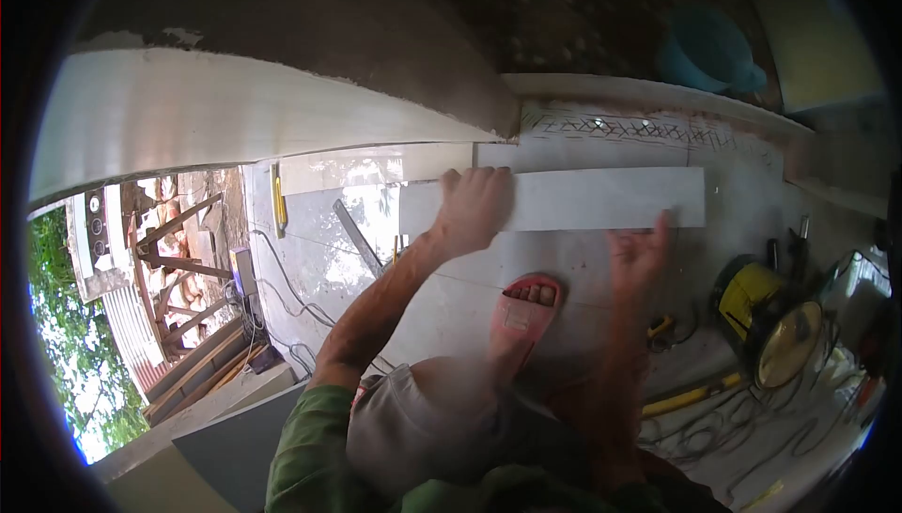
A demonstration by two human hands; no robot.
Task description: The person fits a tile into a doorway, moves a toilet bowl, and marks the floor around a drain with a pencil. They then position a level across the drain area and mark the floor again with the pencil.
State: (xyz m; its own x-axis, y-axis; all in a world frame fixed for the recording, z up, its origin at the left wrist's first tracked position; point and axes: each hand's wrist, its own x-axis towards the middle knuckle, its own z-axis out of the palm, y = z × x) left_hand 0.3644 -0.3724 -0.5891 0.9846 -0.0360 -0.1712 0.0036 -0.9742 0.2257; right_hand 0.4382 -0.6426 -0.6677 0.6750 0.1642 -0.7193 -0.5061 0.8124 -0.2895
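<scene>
A long white strip [601, 199] is spanning both hands, reaching past each of them on the outer side. The left hand [477, 205] is gripping it across its width, fingers bent and close together. The right hand [641, 248] is meeting the near edge, one digit lying over it — the other fingers are blurring, so I cannot tell if it is pinching. The strip is looking stiff and smooth, probably brittle like tile; I judge it moderately heavy, perhaps slippery with dust, and best held by both long edges, one hand toward each end. Left of the left hand, a metal ruler [357, 237] and a yellow cutter [279, 200] are lying. Between the hands, nearer the body, a red sandal [528, 316] is showing; right of the right hand, a yellow bucket [740, 295] is resting.
</scene>
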